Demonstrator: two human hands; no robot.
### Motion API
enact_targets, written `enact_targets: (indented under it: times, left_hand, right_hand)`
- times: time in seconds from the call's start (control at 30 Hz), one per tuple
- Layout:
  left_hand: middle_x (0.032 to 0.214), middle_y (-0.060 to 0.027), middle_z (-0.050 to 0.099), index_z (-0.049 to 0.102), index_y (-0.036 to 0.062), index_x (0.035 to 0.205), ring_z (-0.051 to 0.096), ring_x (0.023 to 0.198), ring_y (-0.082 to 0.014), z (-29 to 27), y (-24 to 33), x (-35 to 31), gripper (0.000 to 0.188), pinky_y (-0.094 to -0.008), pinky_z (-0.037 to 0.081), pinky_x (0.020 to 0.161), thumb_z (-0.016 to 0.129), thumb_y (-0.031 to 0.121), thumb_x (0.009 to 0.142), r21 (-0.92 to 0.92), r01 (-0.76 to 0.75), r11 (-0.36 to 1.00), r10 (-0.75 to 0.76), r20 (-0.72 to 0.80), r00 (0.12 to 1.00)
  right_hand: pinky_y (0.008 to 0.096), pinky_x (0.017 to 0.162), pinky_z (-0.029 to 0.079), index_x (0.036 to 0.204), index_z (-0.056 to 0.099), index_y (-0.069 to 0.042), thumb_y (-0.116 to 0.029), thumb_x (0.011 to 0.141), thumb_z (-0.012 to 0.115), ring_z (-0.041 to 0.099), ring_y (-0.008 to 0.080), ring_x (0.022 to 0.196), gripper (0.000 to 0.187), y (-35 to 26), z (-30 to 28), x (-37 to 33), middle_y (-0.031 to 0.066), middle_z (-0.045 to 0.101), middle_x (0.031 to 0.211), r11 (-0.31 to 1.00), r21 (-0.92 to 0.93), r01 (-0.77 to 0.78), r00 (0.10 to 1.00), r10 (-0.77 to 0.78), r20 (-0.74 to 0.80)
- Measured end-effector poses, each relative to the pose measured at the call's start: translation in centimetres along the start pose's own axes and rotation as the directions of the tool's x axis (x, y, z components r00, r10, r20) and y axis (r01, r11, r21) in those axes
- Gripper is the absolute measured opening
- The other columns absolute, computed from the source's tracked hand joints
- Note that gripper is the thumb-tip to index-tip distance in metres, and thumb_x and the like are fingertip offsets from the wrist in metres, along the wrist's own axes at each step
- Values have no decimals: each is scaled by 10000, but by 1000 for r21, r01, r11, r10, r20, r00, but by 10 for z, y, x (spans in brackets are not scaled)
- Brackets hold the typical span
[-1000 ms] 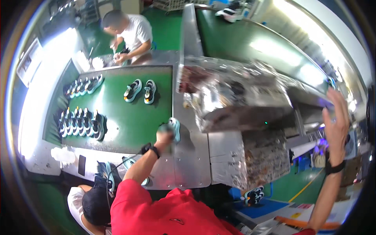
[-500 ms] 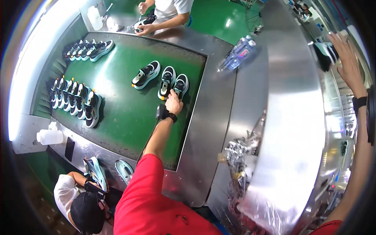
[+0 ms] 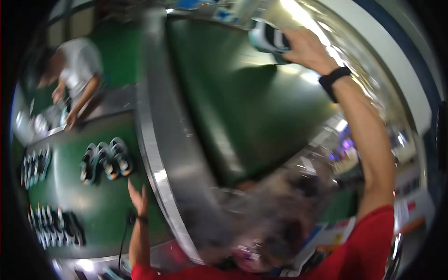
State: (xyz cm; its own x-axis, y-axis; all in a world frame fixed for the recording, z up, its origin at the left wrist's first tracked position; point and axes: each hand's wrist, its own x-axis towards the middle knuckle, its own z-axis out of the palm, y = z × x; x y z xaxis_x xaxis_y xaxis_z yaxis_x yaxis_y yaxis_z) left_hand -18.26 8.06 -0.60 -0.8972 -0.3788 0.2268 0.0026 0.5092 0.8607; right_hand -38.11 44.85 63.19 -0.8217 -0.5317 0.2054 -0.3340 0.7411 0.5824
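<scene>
My right hand (image 3: 308, 50) grips a black, white and mint sneaker (image 3: 267, 38) above the far part of the right green surface (image 3: 242, 116). The sneaker is slightly smeared by motion. At the left, my left hand (image 3: 138, 197) holds nothing and has its fingers apart. It hovers over the left green surface (image 3: 100, 205), just nearer me than three sneakers (image 3: 106, 161) standing side by side. These are black and pale with orange spots at their near ends.
A metal frame (image 3: 175, 107) divides the two green surfaces. Two rows of sneakers, a far row (image 3: 36, 165) and a nearer row (image 3: 56, 228), line the left side. Beyond them a person (image 3: 81, 65) in white works. Blurred see-through plastic (image 3: 280, 196) bunches at the lower middle.
My view has swung to the right. My left hand has come off the sneakers on the left surface. My right hand, empty and spread before, now holds a sneaker.
</scene>
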Motion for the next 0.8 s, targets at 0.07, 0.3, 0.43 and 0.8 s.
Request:
enact_targets:
  times: [0.07,0.3,0.43,0.8]
  left_hand:
    - [1095,-146,573,514,17,1222,544,960,-239,-24,66,-70,415,-339,468,847,553,324,945,-481,177,859,0,345,939]
    - [1025,-136,719,719,-65,944,666,931,-174,-80,277,-235,144,-311,532,871,716,49,856,-135,747,651,66,990,122]
    - [1282,-184,604,592,-58,1247,581,1185,-242,-109,419,-235,375,-385,433,1054,650,144,937,-295,808,510,493,870,7]
    - [1306,-119,549,375,8,1419,571,1184,-241,-101,568,-476,542,-381,462,1013,558,249,970,-124,820,558,712,580,-397]
  right_hand:
    - [460,721,499,1064,610,-32,-233,673,701,627,406,776,449,2,-44,-54,217,654,837,962,77,-263,964,266,-30]
    - [394,739,536,1120,608,29,-293,666,776,692,320,793,581,-42,-166,-284,221,679,868,763,552,-338,789,549,-277]
    - [381,770,536,1157,581,56,-281,660,813,696,277,850,643,-113,-243,-434,231,680,962,598,557,-576,715,699,-11]
    - [305,684,514,1392,425,-32,-296,833,702,673,175,814,678,-315,-285,-743,158,696,898,-415,627,-659,-190,899,395]
